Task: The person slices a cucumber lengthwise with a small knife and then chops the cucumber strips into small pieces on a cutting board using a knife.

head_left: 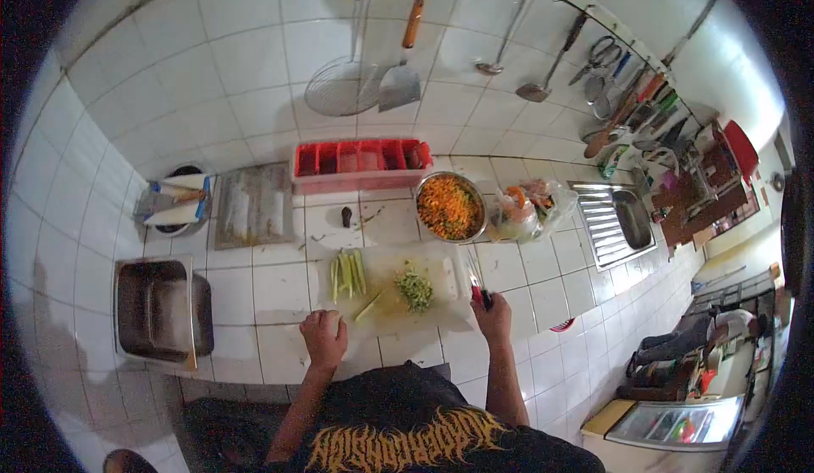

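Observation:
My right hand [494,316] is closed round the red and black handle of a knife [473,268]. The blade points away from me, over the right end of the pale cutting board [386,314]. My left hand [324,338] rests at the counter's front edge, left of the board, with its fingers curled in and nothing visible in them. On the board's left lie several long green vegetable strips [346,274], with one strip [369,306] apart from them. A heap of finely chopped green vegetable [415,292] sits mid-board.
Behind the board stand a metal bowl of chopped orange and green vegetables [450,208], plastic bags of produce [532,210] and a red compartment box [363,166]. Sinks [154,312] [632,219] flank the counter. Utensils hang on the wall. Another person [691,342] is far right.

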Demonstrator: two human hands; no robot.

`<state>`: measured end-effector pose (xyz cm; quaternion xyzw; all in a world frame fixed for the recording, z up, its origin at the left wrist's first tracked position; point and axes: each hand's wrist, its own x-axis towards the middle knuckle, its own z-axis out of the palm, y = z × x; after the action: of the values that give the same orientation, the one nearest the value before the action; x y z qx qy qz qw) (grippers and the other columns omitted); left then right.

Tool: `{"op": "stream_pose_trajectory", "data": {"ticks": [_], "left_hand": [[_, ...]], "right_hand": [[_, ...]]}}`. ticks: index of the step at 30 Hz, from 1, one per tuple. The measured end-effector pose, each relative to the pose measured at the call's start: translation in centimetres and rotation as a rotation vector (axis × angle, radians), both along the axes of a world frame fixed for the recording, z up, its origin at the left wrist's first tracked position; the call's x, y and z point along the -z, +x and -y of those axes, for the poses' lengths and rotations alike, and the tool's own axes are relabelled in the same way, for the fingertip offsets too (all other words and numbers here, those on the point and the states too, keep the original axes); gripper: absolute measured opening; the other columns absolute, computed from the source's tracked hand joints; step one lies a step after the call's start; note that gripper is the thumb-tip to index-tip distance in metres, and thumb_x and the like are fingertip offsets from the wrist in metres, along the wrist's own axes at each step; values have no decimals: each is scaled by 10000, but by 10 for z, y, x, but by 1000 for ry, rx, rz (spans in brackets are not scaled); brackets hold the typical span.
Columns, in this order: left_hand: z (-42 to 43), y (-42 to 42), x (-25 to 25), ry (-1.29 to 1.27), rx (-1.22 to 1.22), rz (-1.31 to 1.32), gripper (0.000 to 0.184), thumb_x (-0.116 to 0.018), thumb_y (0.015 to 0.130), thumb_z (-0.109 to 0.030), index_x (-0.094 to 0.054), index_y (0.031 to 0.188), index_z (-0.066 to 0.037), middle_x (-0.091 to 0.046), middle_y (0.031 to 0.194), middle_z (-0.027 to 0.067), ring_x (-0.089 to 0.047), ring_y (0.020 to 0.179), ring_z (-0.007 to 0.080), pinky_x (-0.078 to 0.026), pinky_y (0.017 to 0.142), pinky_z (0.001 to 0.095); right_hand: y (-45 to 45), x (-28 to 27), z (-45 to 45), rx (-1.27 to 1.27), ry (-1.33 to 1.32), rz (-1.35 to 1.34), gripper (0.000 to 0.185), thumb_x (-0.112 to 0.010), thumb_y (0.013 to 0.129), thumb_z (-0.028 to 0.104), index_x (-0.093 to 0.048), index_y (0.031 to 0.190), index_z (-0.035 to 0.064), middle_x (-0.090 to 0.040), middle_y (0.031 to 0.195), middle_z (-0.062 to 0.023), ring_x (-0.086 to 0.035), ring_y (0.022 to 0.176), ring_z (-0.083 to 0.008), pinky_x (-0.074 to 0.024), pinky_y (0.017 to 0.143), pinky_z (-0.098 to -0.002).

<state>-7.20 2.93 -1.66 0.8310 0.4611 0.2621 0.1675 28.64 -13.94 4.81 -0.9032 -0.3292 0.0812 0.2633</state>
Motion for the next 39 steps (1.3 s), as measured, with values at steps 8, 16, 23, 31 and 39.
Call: {"op": "stream_pose_trajectory", "data": {"ticks": [8,16,23,31,39], "left_hand": [[-70,85,-37,-127,-269,-179,761,-802,735,-468,-514,1282,-25,-571,1159,196,-553,1101,391,-466,872,560],[-84,93,-25,-104,-126,-333,748,-787,742,-407,-509,1324,-30,-559,1183,179,-545,1131,367,-469,889,557],[-79,68,-43,-11,-111,-238,501,-747,776,-293,-595,1193,-60,-588,1067,145,-571,1066,341,-438,867,518],[-24,80,-25,79,326,-169,306,-669,902,-285,-671,1129,-80,-629,1104,110,-583,1058,327,-389,900,536],[-17,86,1,-14,333,-73,262,-654,875,-193,-687,1109,-78,-634,1086,135,-595,1043,355,-386,940,559]], "right_hand": [[16,40,40,287,-31,117,323,-753,814,324,-651,862,21,-656,847,-215,-641,815,-432,-501,713,-495],[-25,16,28,180,218,59,275,-769,845,232,-640,903,-4,-634,842,-178,-631,796,-376,-501,723,-446],[-88,-1,17,-53,168,-380,318,-715,918,306,-649,942,-4,-685,804,-233,-680,738,-374,-521,685,-448],[-127,6,-3,-306,-23,-446,276,-558,993,245,-560,1151,19,-675,1002,-285,-648,940,-489,-505,797,-564],[-132,-9,-16,-372,-47,-372,284,-512,1008,241,-520,1156,-1,-669,986,-310,-644,933,-504,-505,806,-589]]}}
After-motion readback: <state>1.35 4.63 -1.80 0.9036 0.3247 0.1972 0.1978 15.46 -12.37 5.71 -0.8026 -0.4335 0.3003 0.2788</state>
